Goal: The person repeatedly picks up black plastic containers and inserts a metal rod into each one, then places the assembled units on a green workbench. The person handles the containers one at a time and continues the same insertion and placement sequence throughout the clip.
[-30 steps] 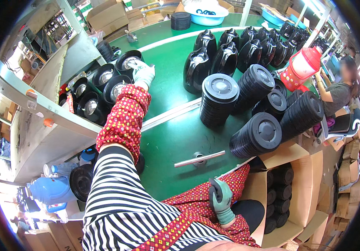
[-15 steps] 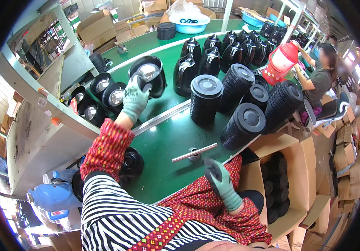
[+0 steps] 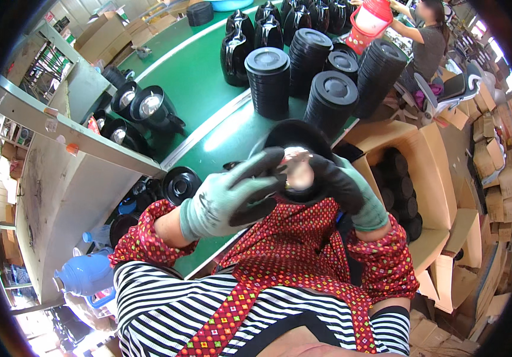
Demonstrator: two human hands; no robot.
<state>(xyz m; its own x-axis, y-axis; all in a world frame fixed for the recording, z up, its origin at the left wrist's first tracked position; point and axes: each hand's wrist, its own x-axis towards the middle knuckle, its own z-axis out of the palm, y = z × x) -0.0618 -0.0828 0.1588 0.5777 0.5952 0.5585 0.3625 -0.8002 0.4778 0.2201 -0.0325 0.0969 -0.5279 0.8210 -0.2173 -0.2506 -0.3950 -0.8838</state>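
Note:
In front of my chest, both gloved hands grip a black jug (image 3: 296,132) with a mirror-bright inside, its opening tilted up toward me. My left hand (image 3: 229,193) presses its fingers along the left side of the rim. My right hand (image 3: 351,190), in the same green glove with dark palm coating, wraps round the right side. More black jugs (image 3: 155,107) with shiny insides lie at the left of the green table. Another black round piece (image 3: 181,185) rests just beyond my left wrist.
Stacks of black round lids (image 3: 268,83) stand beyond my hands, with upright black jugs (image 3: 236,56) behind. An open carton (image 3: 425,172) of black parts sits at the right. A co-worker (image 3: 427,47) handles a red container (image 3: 370,21). A blue jug (image 3: 89,273) is at lower left.
My left hand has brought the jug from the far left toward my chest, and my right hand has come up onto it. The metal bar on a small stand is now hidden.

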